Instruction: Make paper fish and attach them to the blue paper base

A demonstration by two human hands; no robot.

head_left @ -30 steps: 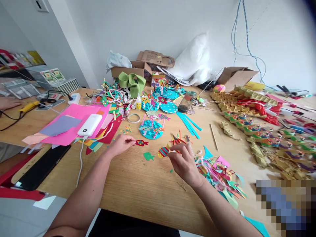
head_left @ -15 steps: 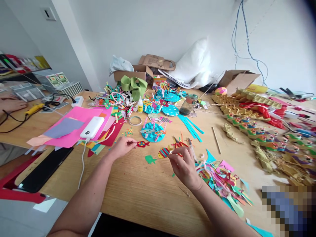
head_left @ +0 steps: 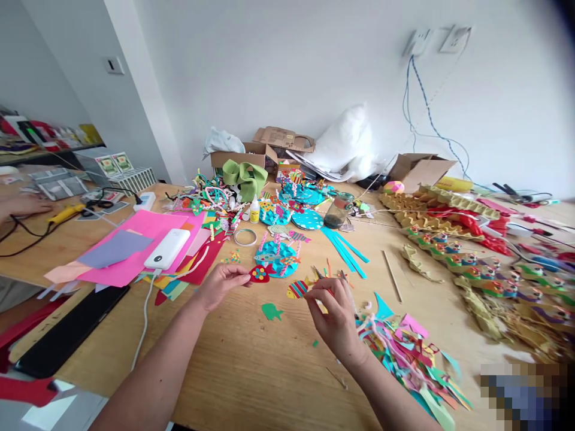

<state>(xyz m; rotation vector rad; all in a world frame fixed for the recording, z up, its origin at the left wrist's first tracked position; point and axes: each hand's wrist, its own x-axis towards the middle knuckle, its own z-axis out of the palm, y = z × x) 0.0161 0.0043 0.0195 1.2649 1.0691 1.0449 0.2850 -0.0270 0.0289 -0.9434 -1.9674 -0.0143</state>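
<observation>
My left hand (head_left: 223,285) is closed in a pinch on a red paper fish (head_left: 260,274) with a dotted, flower-like pattern. Between the fingertips of my right hand (head_left: 335,311) is the edge of a striped paper fish (head_left: 297,290) in red, yellow and blue. On the table between and below them lies a plain green paper fish (head_left: 272,311). Just behind the red fish stands a round blue base (head_left: 275,268) with pink twisted posts and small paper fish. Scissors (head_left: 320,273), partly hidden, lie behind my right hand.
Paper scraps (head_left: 413,353) are heaped at right, near a wooden stick (head_left: 392,275) and blue strips (head_left: 345,251). A white power bank (head_left: 167,249) rests on pink paper (head_left: 121,263). Behind stand a glue bottle (head_left: 254,211), a tape roll (head_left: 245,237) and a glass jar (head_left: 336,215). Another person's hand (head_left: 22,206) is at far left.
The view has tilted up, showing more wall and the sockets. Both hands keep their pinches, with the red and striped fish slightly higher relative to the green fish.
</observation>
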